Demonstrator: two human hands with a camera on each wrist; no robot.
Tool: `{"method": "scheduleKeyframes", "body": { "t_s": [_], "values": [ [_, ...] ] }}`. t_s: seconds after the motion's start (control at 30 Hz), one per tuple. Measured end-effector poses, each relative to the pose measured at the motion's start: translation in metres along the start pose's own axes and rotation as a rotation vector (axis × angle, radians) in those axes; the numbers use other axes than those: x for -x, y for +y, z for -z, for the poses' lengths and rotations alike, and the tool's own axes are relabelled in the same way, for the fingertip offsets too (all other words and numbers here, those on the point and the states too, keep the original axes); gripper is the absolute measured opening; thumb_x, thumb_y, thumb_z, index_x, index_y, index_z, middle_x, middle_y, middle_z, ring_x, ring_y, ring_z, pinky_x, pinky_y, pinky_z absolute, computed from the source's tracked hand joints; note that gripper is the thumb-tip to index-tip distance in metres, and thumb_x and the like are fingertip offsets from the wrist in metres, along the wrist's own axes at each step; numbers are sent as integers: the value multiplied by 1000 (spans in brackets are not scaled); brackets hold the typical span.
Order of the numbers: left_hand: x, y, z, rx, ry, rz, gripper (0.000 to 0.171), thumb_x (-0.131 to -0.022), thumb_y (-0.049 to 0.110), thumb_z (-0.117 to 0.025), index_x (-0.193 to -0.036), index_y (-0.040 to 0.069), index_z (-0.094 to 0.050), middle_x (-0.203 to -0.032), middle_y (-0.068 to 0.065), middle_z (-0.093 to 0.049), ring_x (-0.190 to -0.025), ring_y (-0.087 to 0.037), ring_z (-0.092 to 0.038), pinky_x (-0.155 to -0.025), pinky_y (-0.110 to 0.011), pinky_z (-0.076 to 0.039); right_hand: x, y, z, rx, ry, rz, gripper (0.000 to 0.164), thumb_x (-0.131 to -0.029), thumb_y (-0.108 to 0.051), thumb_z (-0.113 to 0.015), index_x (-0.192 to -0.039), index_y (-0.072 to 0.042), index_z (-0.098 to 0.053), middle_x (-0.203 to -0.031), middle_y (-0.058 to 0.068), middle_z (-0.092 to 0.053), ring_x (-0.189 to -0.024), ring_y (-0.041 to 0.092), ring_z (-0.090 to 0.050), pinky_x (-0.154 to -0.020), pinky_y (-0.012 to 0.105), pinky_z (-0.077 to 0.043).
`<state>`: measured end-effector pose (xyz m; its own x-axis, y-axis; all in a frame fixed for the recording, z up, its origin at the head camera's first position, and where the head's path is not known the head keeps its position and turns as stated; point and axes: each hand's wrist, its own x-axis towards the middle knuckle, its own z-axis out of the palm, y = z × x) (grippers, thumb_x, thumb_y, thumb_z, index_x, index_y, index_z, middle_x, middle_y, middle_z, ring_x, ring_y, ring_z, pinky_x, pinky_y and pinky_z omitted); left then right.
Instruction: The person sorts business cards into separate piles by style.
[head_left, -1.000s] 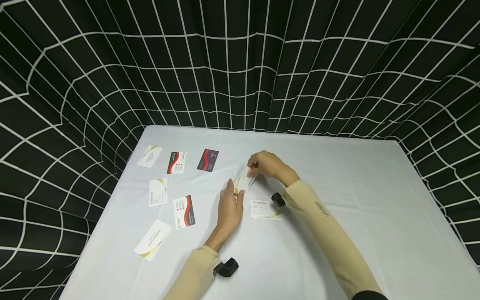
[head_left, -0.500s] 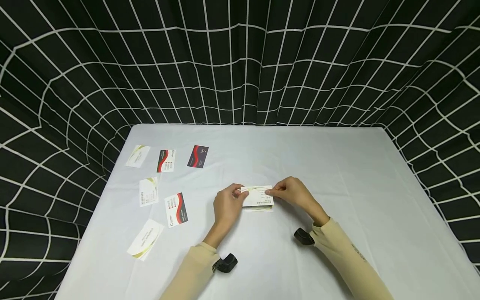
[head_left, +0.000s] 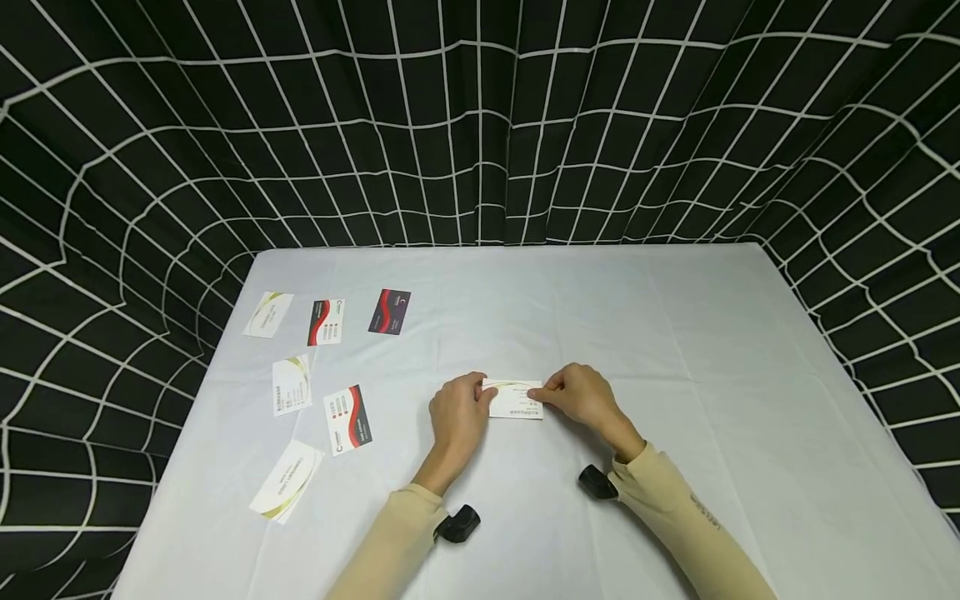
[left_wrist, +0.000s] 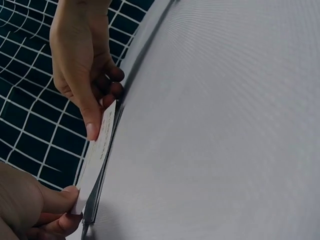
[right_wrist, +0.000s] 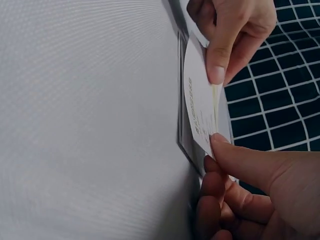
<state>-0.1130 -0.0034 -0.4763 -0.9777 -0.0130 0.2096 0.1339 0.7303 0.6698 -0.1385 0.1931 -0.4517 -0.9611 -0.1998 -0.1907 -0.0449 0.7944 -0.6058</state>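
Note:
Between the two hands is a white business card (head_left: 516, 402) with a gold curve and small print, at mid-table. My left hand (head_left: 459, 417) pinches its left end between thumb and fingers. At the other end, the thumb and fingers of my right hand (head_left: 588, 398) pinch the card. Seen from the right wrist, the held card (right_wrist: 200, 107) bows slightly and sits tilted just over another card (right_wrist: 185, 142) lying flat on the cloth. From the head the upper card covers that lower one.
On the left of the white-clothed table (head_left: 675, 350) lie white-and-gold cards (head_left: 291, 386), red, black and white cards (head_left: 347, 419) and a dark card with a red wave (head_left: 389, 312). A black gridded curtain (head_left: 480, 125) hangs behind the table and along both sides.
My right hand has come down and right, turning the card level above the one on the table. The left hand now grips its left end. The held card has lowered over the other.

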Motion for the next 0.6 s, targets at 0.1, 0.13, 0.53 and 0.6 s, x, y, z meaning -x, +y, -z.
{"method": "scheduleKeyframes", "body": {
  "t_s": [0.1,0.13,0.53,0.6],
  "values": [
    [0,0,-2,-12,-6,-9,25,-83,13,-78,-100,-4,-72,-53,4,-47,-41,-5,-36,-41,-20,-30,0,1,-3,18,35,4,28,-85,-33,-76,-75,-7,-75,-54,-4,-55,-46,8,-36,-44,22,-25],
    [0,0,-2,-26,-5,-10,27,-83,14,-78,-101,-4,-72,-53,4,-47,-41,-5,-36,-41,-20,-30,0,2,-5,31,50,6,28,-84,-33,-77,-72,-8,-74,-54,-4,-55,-46,8,-36,-44,22,-25],
    [0,-3,-4,-69,12,-2,32,-80,17,-81,-105,0,-69,-62,1,-52,-49,-9,-44,-47,-23,-36,-1,3,-7,63,97,-2,31,-80,-35,-80,-64,-11,-71,-53,-4,-57,-45,9,-38,-43,22,-26],
    [0,-3,-4,-62,-2,-3,30,-83,17,-79,-106,-1,-69,-62,2,-52,-49,-9,-44,-47,-23,-36,-2,4,-4,59,68,-3,31,-81,-36,-79,-66,-11,-71,-55,-4,-58,-47,9,-39,-45,23,-28]
  ]
}}
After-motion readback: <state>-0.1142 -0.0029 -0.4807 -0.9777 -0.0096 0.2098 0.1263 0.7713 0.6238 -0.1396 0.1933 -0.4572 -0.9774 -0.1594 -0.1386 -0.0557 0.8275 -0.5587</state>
